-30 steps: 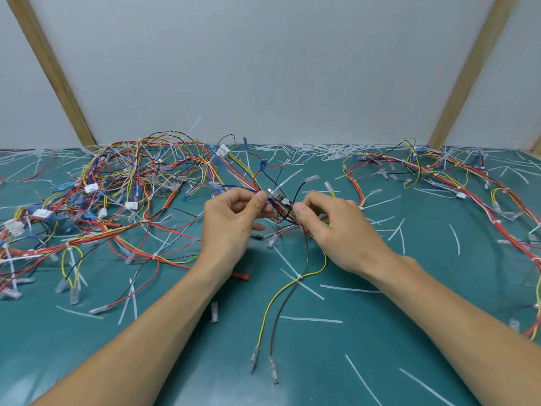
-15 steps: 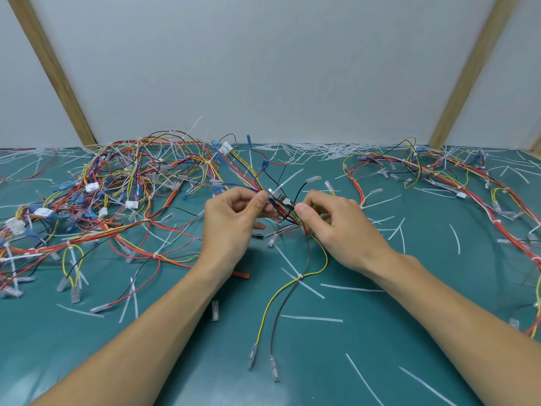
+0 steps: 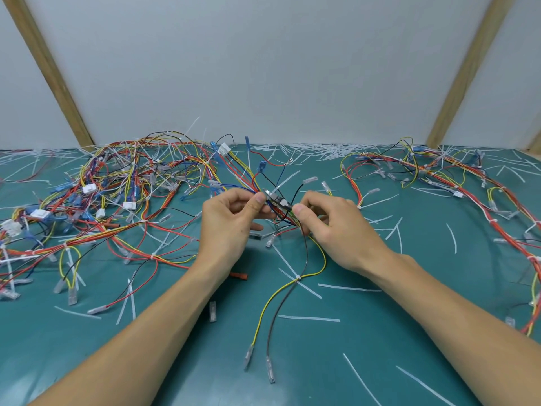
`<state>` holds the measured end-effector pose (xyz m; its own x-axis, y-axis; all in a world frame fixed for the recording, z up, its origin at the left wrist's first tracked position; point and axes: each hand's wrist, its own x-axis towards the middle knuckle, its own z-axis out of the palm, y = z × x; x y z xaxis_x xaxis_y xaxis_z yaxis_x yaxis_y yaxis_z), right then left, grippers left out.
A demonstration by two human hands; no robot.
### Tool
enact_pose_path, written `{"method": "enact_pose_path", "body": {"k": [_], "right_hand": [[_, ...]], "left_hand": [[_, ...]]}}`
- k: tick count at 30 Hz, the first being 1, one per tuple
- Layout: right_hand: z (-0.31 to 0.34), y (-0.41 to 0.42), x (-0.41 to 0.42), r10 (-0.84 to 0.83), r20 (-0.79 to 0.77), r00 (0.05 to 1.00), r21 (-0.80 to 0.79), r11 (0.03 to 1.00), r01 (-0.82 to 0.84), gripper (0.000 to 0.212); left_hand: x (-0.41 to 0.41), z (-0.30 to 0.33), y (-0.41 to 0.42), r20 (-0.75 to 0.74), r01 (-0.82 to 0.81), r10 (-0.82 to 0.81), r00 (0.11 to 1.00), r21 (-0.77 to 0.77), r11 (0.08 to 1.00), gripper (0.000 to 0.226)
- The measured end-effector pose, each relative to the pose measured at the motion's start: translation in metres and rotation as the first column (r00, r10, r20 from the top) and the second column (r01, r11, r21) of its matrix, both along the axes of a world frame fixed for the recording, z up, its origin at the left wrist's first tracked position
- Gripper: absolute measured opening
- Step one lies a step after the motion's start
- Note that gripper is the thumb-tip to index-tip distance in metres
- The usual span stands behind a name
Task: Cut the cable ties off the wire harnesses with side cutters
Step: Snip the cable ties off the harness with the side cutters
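Both hands hold one wire harness (image 3: 276, 205) a little above the green mat at the centre. My left hand (image 3: 231, 221) pinches the bundle of red, blue and yellow wires between thumb and fingers. My right hand (image 3: 330, 224) pinches the same bundle a short way to the right. Between the two thumbs sit a white cable tie head (image 3: 283, 203) and a small grey part. A yellow wire and a dark wire hang down from the bundle, joined by another white cable tie (image 3: 297, 278). No side cutters are visible.
A big tangle of harnesses (image 3: 117, 194) covers the left of the mat. Another harness (image 3: 439, 183) stretches along the right side. Cut white tie strips (image 3: 308, 318) lie scattered over the mat (image 3: 366, 332). A small red piece (image 3: 239, 276) lies by my left wrist.
Both hands have stayed on the harness, with only slight shifts of the fingers and the hanging wires.
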<state>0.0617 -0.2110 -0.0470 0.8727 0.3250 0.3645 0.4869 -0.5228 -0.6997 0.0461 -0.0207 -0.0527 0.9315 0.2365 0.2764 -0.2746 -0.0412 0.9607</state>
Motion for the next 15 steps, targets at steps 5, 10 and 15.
{"method": "enact_pose_path", "body": {"k": [5, 10, 15], "right_hand": [[0.0, 0.0005, 0.0007, -0.001, 0.004, 1.0, -0.006, 1.0, 0.001, 0.033], [-0.0003, 0.0009, 0.0002, -0.003, 0.001, 1.0, -0.014, 1.0, 0.003, 0.034], [-0.0002, 0.0005, 0.0006, -0.013, -0.009, 1.0, -0.02, 1.0, 0.013, 0.033]], "left_hand": [[0.0012, -0.001, 0.0002, 0.0, 0.003, -0.003, 1.0, -0.003, 1.0, 0.017], [0.0015, -0.0017, 0.0005, -0.002, 0.006, -0.006, 1.0, 0.003, 1.0, 0.017], [0.0004, -0.0009, 0.0009, -0.009, 0.002, -0.002, 1.0, 0.03, 1.0, 0.017]]}}
